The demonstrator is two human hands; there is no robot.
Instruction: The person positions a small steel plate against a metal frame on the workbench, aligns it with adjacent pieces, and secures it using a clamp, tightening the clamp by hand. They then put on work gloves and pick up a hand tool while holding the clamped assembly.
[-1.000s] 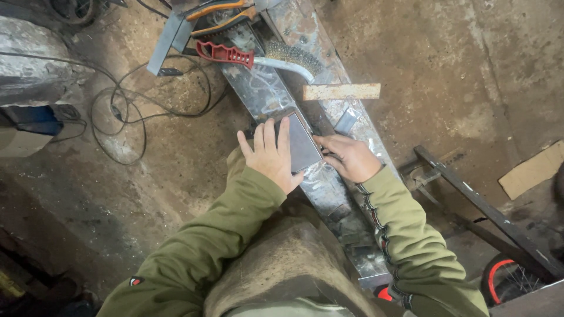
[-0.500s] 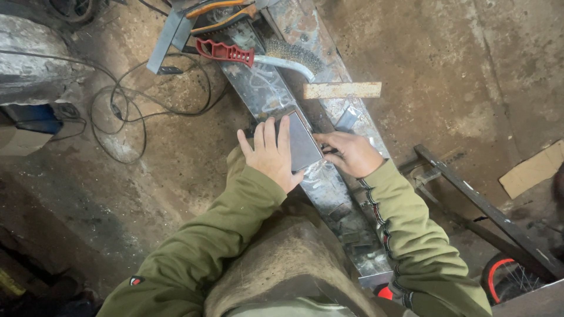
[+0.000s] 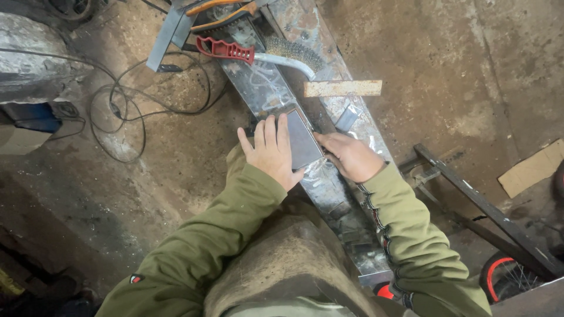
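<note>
A small grey metal plate (image 3: 304, 141) lies on a long, scuffed metal beam (image 3: 329, 188) that runs diagonally across the dirt floor. My left hand (image 3: 270, 151) lies flat with fingers spread, pressing on the plate's left edge. At the plate's right edge sits my right hand (image 3: 351, 156), fingers curled and fingertips against the plate and beam; whether it holds a small tool is hidden. Both arms wear olive green sleeves.
A wire brush (image 3: 294, 56) with a red handle (image 3: 226, 49) lies farther up the beam, beside a short rusty strip (image 3: 343, 88). Black cables (image 3: 126, 100) loop on the floor at left. A dark angle-iron frame (image 3: 470, 194) and cardboard (image 3: 531, 169) lie at right.
Both hands stay on the plate; the right hand has shifted only slightly along its edge.
</note>
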